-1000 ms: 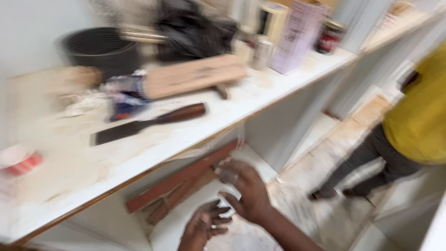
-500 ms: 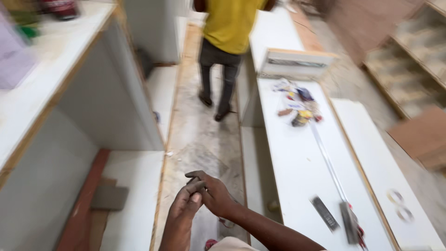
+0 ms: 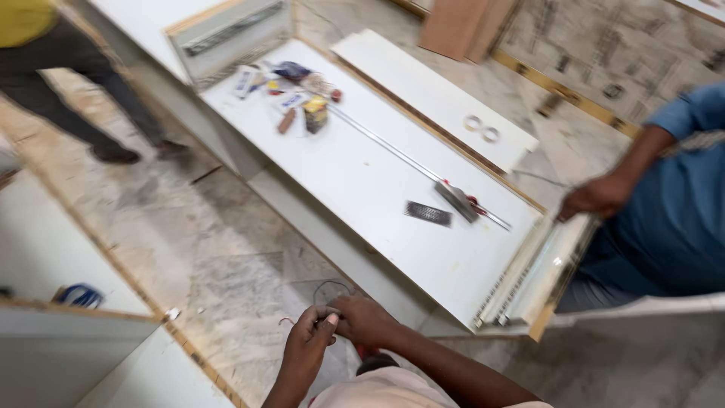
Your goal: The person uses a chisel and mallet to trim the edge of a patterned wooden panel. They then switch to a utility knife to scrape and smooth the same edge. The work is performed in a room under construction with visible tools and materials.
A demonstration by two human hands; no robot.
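Hands, left hand (image 3: 308, 340), right hand (image 3: 364, 319), pinching thin dark wire (image 3: 330, 289)

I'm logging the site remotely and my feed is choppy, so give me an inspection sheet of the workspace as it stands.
Surface: white panel lying flat, brown edge banding, over a marble floor.
Job's things: small item pinched between left hand and right hand, too small to identify.
Clutter: small packets and hardware at the panel's far end; metal rail; dark perforated plate; two rings on a second white board.
Grippers: both hands together, closed on the item.
Cables: thin wire loop above the hands.
Surroundings: a person in blue gripping the panel's corner; another person's legs walking past.
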